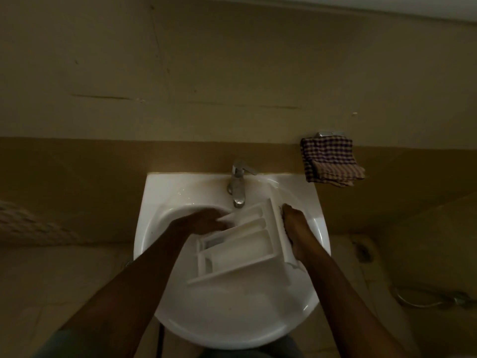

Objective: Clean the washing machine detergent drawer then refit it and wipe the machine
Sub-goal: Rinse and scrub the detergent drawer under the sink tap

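The white detergent drawer (240, 244) is tilted over the white sink (160, 192), its compartments facing up and its front panel to the right. My left hand (206, 220), blurred, grips the drawer's left wall under the tap. My right hand (293, 228) lies stretched along the outer face of the front panel. It presses a dark scrubbing cloth (281, 211) against the panel, and only the cloth's edges show past my fingertips and wrist.
A chrome mixer tap (238, 182) stands at the back of the sink, just above the drawer. A folded checked cloth (330, 161) hangs on a wall holder to the right. A hose (423, 298) lies on the floor at the right. The room is dim.
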